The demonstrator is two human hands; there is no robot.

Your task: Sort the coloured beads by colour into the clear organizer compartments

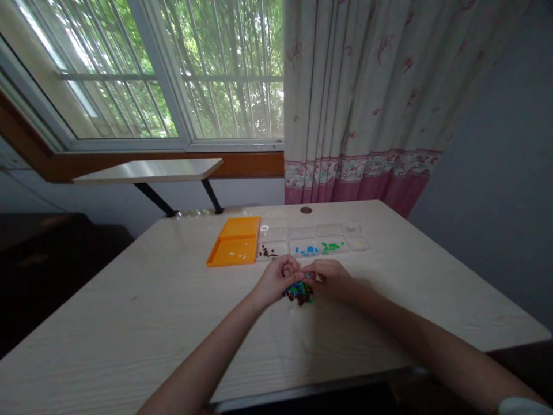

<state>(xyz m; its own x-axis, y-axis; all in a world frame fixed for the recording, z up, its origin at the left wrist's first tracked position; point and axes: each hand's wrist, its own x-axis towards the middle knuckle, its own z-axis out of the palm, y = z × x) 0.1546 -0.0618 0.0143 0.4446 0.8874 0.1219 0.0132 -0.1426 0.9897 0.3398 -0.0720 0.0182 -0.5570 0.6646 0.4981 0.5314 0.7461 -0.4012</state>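
Observation:
My left hand (277,280) and my right hand (332,279) meet at the fingertips above a pile of small plastic pieces (299,294) in dark brown, blue and green. The fingers of my right hand are pinched on a tiny blue piece (308,275). My left thumb and fingers are closed beside it; whatever they hold is too small to make out. Just beyond the hands lie clear compartment boxes with open lids. One holds brown pieces (268,252), another blue pieces (307,251) and green pieces (332,246), and the rightmost a few yellow ones (358,244).
An open orange case (235,228) with some white pieces (239,253) lies left of the clear boxes. A raised shelf (151,170) stands at the table's back left. Behind the wooden table (173,323) are a barred window and a curtain (363,86).

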